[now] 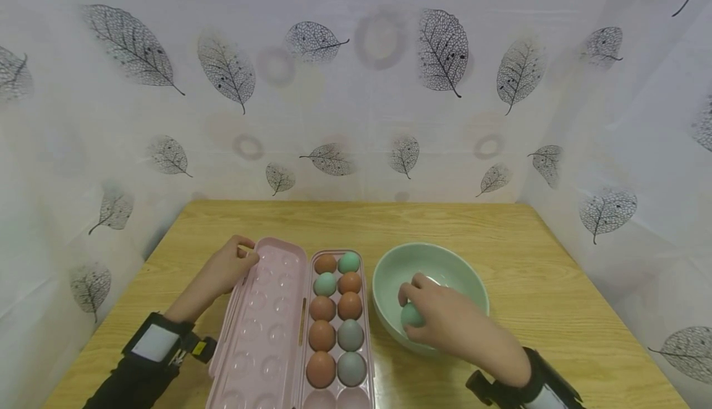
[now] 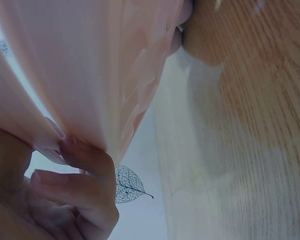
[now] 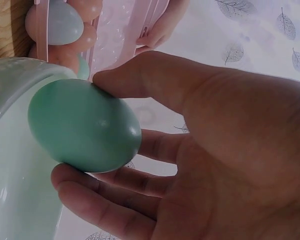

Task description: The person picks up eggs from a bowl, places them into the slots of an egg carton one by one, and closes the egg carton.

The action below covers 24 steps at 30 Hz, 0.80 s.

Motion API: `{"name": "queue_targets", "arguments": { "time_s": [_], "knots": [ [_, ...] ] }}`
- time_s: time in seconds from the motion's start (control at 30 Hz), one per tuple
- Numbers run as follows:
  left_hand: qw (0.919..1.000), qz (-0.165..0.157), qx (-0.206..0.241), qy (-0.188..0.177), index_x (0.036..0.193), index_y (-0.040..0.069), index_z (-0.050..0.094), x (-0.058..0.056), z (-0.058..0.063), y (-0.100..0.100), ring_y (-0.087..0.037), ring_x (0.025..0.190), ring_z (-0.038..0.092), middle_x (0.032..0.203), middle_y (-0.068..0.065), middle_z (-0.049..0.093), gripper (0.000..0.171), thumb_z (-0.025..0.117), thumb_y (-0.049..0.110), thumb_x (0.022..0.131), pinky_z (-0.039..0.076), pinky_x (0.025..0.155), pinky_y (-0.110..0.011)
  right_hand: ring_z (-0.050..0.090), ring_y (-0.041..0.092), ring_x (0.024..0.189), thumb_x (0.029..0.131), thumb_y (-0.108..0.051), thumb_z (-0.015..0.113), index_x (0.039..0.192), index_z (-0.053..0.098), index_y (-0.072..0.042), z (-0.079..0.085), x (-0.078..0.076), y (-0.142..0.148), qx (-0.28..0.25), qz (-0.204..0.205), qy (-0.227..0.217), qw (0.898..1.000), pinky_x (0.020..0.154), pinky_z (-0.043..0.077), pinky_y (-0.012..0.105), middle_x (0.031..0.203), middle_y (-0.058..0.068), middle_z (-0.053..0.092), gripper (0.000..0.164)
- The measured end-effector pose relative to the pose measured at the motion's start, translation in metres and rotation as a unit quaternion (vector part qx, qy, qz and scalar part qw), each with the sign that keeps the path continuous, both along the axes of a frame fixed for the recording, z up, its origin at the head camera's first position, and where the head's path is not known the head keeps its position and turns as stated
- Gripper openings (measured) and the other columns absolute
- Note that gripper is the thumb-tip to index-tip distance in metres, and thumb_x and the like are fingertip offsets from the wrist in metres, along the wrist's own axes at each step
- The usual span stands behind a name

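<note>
My right hand (image 1: 439,316) holds a green egg (image 3: 85,125) between thumb and fingers, over the near left part of a light green bowl (image 1: 473,273). In the right wrist view the egg sits at the fingertips, beside the bowl's wall. A pink egg carton (image 1: 369,359) lies unfolded to the left of the bowl. Brown, green and grey-blue eggs fill most of its two columns; the two nearest visible cups hold none. At the far left corner of the carton's dimpled lid (image 1: 267,335), my left hand (image 1: 230,264) pinches the edge with curled fingers.
Everything stands on a wooden table (image 1: 434,220). A pale curtain (image 1: 356,100) with a leaf print closes off the back and both sides. Each wrist carries a strapped camera, the left one (image 1: 203,347) close to the lid's outer edge.
</note>
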State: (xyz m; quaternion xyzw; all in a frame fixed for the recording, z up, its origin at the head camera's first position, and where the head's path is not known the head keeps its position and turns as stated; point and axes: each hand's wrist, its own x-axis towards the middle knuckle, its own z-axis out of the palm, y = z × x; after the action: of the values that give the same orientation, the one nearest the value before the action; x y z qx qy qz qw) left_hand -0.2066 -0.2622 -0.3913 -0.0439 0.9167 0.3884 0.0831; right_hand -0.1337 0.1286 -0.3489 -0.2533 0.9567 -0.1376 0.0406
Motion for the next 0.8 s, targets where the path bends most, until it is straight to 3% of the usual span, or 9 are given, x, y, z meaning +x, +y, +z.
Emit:
{"name": "queue_targets", "arguments": {
  "time_s": [0.33, 0.8],
  "knots": [
    [1.0, 0.002, -0.002, 0.0, 0.144, -0.003, 0.038, 0.001, 0.0, 0.0, -0.026, 0.091, 0.064, 0.13, -0.032, 0.054, 0.054, 0.049, 0.025, 0.099, 0.053, 0.057, -0.029, 0.046, 0.008, 0.069, 0.077, -0.02, 0.075, 0.099, 0.061, -0.02, -0.001, 0.002, -0.005, 0.0, 0.023, 0.031, 0.999, 0.06, 0.041, 0.024, 0.092, -0.006, 0.052, 0.025],
    [1.0, 0.006, 0.0, -0.002, 0.144, -0.003, 0.038, 0.001, 0.001, 0.001, -0.025, 0.09, 0.063, 0.129, -0.031, 0.054, 0.054, 0.05, 0.026, 0.099, 0.052, 0.057, -0.029, 0.048, 0.009, 0.069, 0.079, -0.023, 0.076, 0.099, 0.062, -0.02, 0.007, 0.002, -0.013, 0.001, 0.021, 0.018, 1.0, 0.061, 0.042, 0.026, 0.093, -0.007, 0.052, 0.025]
  ]
}}
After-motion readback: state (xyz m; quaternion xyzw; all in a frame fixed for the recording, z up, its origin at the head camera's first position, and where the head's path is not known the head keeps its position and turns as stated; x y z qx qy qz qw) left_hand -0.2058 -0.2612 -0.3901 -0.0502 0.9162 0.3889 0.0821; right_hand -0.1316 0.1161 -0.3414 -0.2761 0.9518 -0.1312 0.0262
